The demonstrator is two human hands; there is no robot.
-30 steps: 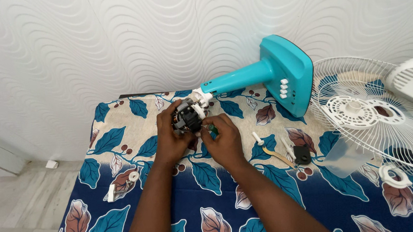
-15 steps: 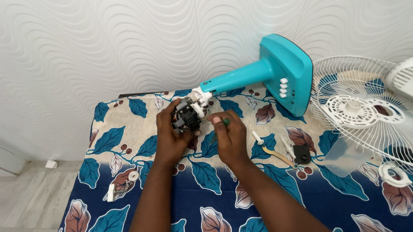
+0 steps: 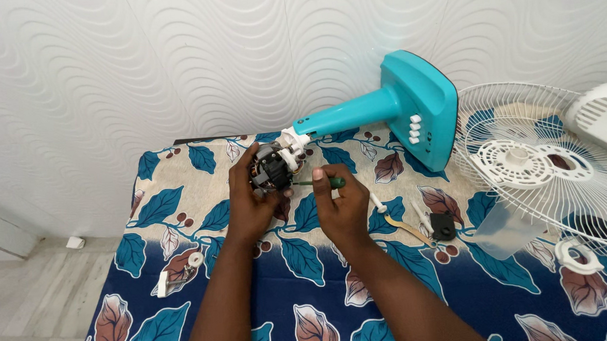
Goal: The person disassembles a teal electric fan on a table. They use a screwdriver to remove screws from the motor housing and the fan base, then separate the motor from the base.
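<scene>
Frame centre: left hand (image 3: 249,202) grip wraps the grey-black metal fan motor (image 3: 273,171); right hand (image 3: 341,205) grip pinches a green-handled screwdriver (image 3: 320,183), tip at the motor.

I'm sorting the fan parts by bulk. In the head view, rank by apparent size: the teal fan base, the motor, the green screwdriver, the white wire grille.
1. white wire grille
2. teal fan base
3. motor
4. green screwdriver, partly hidden in the right hand
</scene>
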